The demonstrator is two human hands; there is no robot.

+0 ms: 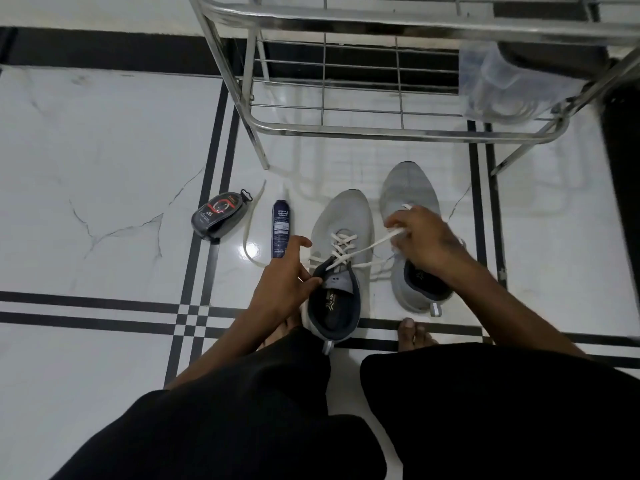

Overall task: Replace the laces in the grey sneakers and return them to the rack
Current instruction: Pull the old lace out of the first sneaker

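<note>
Head view, left grip (282,275) holding laced sneaker's (341,237) collar, right grip (420,237) pinching its white lace (367,249) taut above second sneaker (410,192)

Two grey sneakers (341,216) (408,192), two white laces (341,245) (250,223), one cleaner spray can (281,228), one shoe-polish sponge case (220,216), one steel rack (398,129), two hands (282,282) (424,237), two bare feet (414,336) (282,332).
</note>
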